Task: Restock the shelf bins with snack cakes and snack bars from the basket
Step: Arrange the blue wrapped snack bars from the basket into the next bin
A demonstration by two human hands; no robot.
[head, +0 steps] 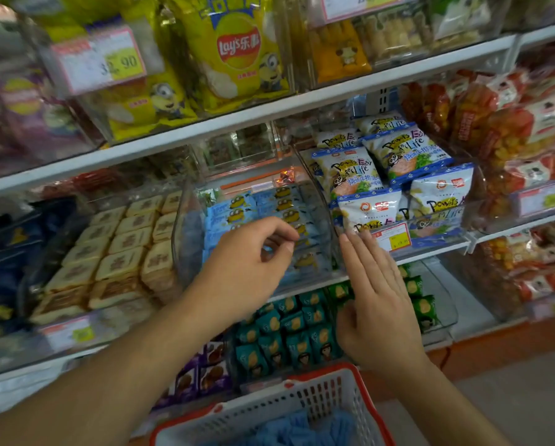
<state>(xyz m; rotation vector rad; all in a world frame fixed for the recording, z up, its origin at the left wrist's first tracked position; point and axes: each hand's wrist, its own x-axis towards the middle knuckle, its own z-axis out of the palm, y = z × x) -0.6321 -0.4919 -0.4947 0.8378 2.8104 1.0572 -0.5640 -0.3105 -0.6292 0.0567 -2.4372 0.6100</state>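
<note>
Stocking entry, middle shelf, clear bin [186, 220] of blue snack bars [257, 210].

Hands: our left hand [253, 255] hovers at the bin's front wall, fingers curled toward the thumb as if pinching; we cannot tell whether anything small sits between them, and no pack shows there. Our right hand [376, 300] is flat, fingers straight, tips touching the bin's right front corner beside the white bags [366, 207].

Stock: blue bars lie in rows inside the bin, toward its back and middle. More blue packs [302, 426] lie in the basket [269, 410] below, at the frame's bottom edge.

Neighbours: tan cakes [121, 246] in the bin to the left; teal packs [286, 333] on the shelf beneath.

Risks, as we judge them:
- The bin looks pulled forward past the shelf edge. A push from the flat right hand could slide it crooked or tip it, spilling bars onto the teal packs.
- Curled left fingers could snag the front row and drag the bars out of line.
- White bags lean at the bin's right wall; a nudge at that corner may topple them.
- Reaching down for the basket without looking could knock the bin's front wall.
</note>
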